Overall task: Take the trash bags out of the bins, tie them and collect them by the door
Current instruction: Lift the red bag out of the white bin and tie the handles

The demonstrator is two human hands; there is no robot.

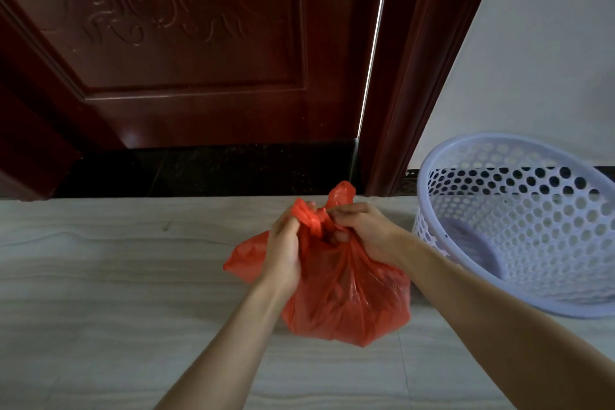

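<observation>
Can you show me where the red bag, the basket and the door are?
red bag [346, 293], head view, on its bulging front.
basket [472, 143], head view, on its far rim.
door [199, 76], head view, on its carved panel.

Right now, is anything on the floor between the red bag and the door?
Nothing visible. Both the left hand and the right hand grip the red trash bag at its neck, and the tiled floor up to the dark wooden door shows bare. The perforated bin stands off to the right.
</observation>
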